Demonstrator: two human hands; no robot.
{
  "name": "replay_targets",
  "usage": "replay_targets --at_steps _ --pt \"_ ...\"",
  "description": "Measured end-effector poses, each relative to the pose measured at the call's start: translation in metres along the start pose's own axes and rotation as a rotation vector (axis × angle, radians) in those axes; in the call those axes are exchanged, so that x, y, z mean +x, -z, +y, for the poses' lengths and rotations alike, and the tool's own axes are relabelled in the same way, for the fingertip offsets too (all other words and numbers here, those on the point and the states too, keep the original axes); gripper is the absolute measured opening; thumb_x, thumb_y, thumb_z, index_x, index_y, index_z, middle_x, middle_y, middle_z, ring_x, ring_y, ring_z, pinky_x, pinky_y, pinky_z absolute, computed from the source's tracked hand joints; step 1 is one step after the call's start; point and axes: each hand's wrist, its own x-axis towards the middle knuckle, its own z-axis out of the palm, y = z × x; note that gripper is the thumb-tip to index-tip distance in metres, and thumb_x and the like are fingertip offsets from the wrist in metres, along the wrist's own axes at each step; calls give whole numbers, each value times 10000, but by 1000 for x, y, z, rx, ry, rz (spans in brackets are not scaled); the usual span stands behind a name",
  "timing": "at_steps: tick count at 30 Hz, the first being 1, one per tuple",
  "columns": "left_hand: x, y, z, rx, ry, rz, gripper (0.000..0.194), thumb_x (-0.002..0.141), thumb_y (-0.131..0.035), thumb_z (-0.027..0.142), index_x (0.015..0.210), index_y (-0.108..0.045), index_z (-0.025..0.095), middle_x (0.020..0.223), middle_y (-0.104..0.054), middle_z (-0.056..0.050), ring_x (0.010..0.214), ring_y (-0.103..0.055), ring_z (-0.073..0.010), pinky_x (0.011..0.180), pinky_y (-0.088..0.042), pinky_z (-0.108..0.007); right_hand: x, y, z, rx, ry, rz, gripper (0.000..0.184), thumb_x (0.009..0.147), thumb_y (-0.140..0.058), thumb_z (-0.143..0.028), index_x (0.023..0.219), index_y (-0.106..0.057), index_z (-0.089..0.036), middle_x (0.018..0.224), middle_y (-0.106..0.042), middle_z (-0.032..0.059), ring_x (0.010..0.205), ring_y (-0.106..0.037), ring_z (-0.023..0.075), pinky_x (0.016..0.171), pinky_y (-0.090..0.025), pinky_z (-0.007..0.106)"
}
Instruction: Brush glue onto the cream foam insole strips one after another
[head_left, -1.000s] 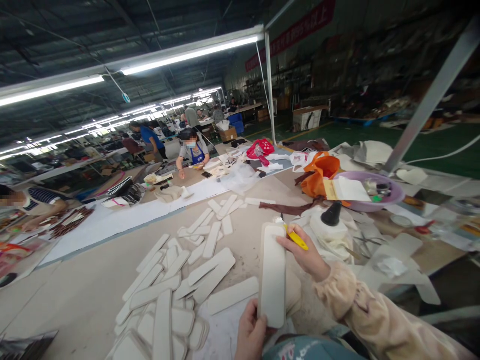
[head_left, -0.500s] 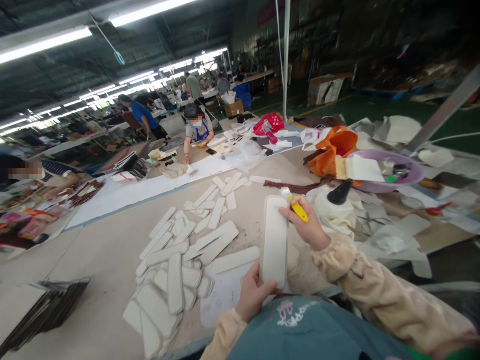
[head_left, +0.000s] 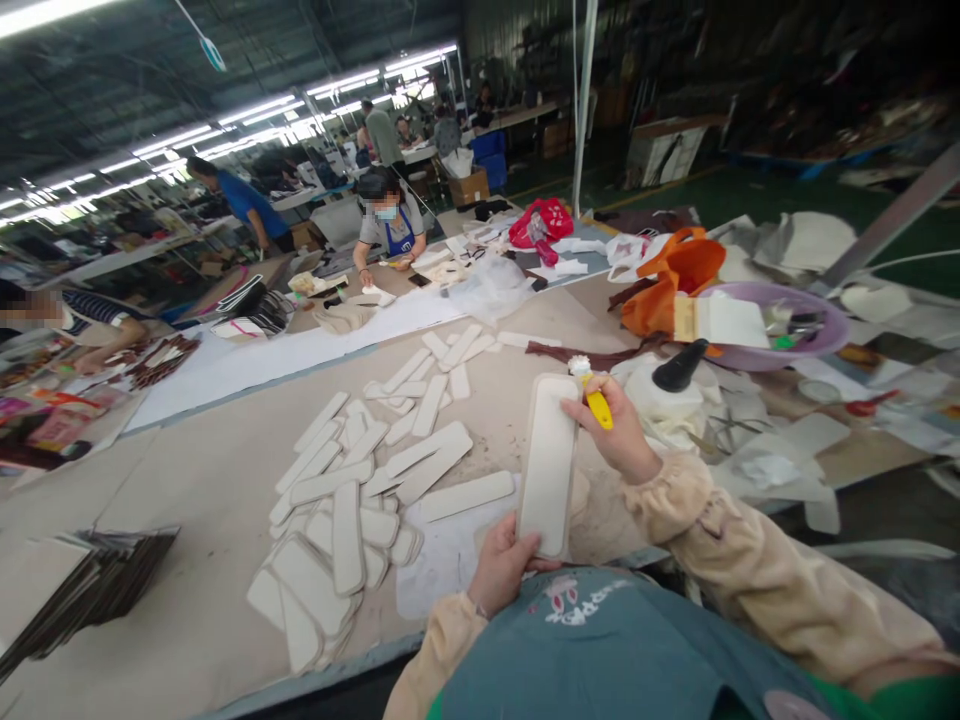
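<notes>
1. Off-white panel (head_left: 550,465): it tilts up between the two hands, its broad face turned to the person.
2. Left hand (head_left: 506,562): clamped on the panel's lower end, thumb on the face.
3. Right hand (head_left: 621,435): apart from the left, it grasps a yellow tool (head_left: 600,410), with a fingertip on the panel's upper right edge. The tool's whitish tip points up beside the panel's top corner.
4. Teal apron (head_left: 600,645): just below the hands, on the person's body.
5. Paper (head_left: 431,570): flat on the table (head_left: 202,500), just left of the left hand.
6. Pile (head_left: 349,530) of similar panels: spread loosely to the left of both hands.
7. Bottle (head_left: 664,395) with a black nozzle: near the right hand, beyond it and to the right.
8. Brown strip (head_left: 589,356): beyond the right hand.
9. Orange bag (head_left: 679,265): farther beyond the right hand, against a purple basin (head_left: 821,345).
10. Red bag (head_left: 538,222): farther off, straight beyond the panel.
11. Co-worker (head_left: 394,230): seated well beyond the hands, to the left.
</notes>
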Motion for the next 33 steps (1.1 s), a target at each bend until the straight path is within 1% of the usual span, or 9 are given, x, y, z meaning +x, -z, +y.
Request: replay_targets --at_steps 7,12,17,24,29,31,33 --pt "-1 6 -6 18 6 -20 451 739 -684 393 1079 -549 130 923 -669 -71 736 -642 -172 574 -541 -233 -3 -4 -10 -46 49 -19 367 722 -704 -365 855 -381 -255 690 -410 -58 578 -397 125 536 -341 262" --pt "-5 8 -5 23 29 -10 479 695 -719 424 1037 -584 117 878 -673 -75 709 -641 -175 594 -554 -256 -1 -4 -10 -78 80 11 349 735 -691 -372 845 -384 -248 684 -370 -59 582 -373 120 546 -328 261" --pt "-8 7 -4 -28 44 -2 519 659 -740 460 1011 -600 106 847 -673 -87 711 -649 -194 564 -549 -256 -3 -5 -10 -92 102 -6 292 774 -655 -342 857 -392 -246 677 -341 -61 580 -343 117 546 -301 259" --pt "-10 6 -5 -31 53 19 511 663 -737 470 992 -606 102 816 -672 -80 686 -648 -185 563 -559 -259 -5 -5 -14 -94 105 -6 289 778 -647 -357 843 -388 -248 676 -343 -59 576 -344 121 556 -303 266" --pt "-11 6 -8 -25 59 -7 501 696 -700 499 982 -606 98 768 -680 -80 676 -656 -194 555 -559 -263 -7 -4 -14 -97 87 22 327 752 -663 -407 826 -383 -255 635 -340 -65 544 -341 125 527 -299 265" --pt "-11 6 -8 -23 65 -10 501 701 -693 505 974 -605 94 750 -680 -80 664 -654 -190 558 -559 -265 -8 -4 -14 -82 82 16 333 748 -669 -405 833 -382 -258 625 -352 -68 536 -349 126 519 -302 263" --pt "-11 5 -7 -17 61 -11 503 694 -705 494 984 -603 96 775 -684 -81 669 -653 -184 567 -557 -262 -8 -4 -15 -68 81 1 331 749 -673 -388 842 -382 -260 624 -364 -70 534 -355 125 513 -304 261"
